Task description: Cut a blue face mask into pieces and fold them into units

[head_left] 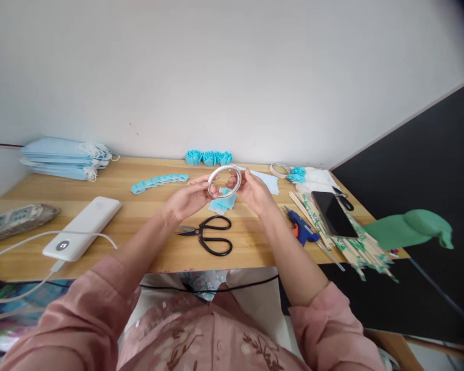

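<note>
Both my hands hold a white roll of tape (225, 181) up above the wooden table (139, 247). My left hand (191, 197) pinches its left rim, fingers closed. My right hand (252, 189) grips its right rim. Under the roll lies a small stack of light blue cut pieces (221, 204). Black scissors (211, 235) lie just in front of my hands.
A chain of blue folded pieces (158, 182), blue rosettes (209, 157) and a mask stack (64, 157) sit behind. A white power bank (83, 227) with cable lies left. A blue glue gun (302, 230), phone (334, 213), wrapped chopsticks (355, 247) and another tape roll (280, 169) lie right.
</note>
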### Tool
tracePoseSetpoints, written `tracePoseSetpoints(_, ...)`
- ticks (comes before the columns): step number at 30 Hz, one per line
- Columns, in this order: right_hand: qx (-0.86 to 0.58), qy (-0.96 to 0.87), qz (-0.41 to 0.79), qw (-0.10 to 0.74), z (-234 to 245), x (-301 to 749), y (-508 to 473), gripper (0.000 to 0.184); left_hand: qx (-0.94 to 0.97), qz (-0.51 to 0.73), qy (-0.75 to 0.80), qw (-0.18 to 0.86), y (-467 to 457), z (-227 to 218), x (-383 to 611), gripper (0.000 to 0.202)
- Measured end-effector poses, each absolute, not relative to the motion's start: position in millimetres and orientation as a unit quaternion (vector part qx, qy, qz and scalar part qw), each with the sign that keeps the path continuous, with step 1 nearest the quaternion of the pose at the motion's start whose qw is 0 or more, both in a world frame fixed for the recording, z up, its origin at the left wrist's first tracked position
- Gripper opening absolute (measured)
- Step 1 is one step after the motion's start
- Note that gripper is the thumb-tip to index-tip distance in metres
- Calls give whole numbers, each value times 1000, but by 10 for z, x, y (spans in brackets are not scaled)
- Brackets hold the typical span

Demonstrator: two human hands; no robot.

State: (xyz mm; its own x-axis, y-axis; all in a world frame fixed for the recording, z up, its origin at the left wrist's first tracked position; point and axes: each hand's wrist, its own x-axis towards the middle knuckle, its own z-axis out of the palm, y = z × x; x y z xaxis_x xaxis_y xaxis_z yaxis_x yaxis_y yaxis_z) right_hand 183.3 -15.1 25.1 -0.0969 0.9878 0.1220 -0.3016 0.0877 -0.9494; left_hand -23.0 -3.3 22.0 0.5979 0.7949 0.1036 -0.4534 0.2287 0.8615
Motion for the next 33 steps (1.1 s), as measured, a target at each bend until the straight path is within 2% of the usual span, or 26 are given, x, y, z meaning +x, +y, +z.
tracePoseSetpoints(4, -356, -480, 593, 540, 82, 1752, -67, 47, 418, 439, 207, 768, 23, 172, -293, 18)
tracePoseSetpoints(9, -357, -423, 588, 589, -61, 1702, -55, 49, 397, 412, 198, 796, 16, 81, -296, 14)
tracePoseSetpoints(16, -385, -467, 502, 617, 0, 1766, -140, 32, 387, 356, 211, 824, -6, -52, -230, 20)
tracePoseSetpoints(23, -407, -494, 468, 610, 46, 1743, -204, 29, 393, 339, 199, 831, -36, -38, -228, 26)
tracePoseSetpoints(28, -422, -524, 480, 562, -13, 1722, -217, 32, 418, 342, 222, 812, -36, -40, -243, 30)
tracePoseSetpoints(33, -378, -474, 573, 552, -9, 1656, -224, 37, 421, 363, 228, 799, -7, -45, -265, 27)
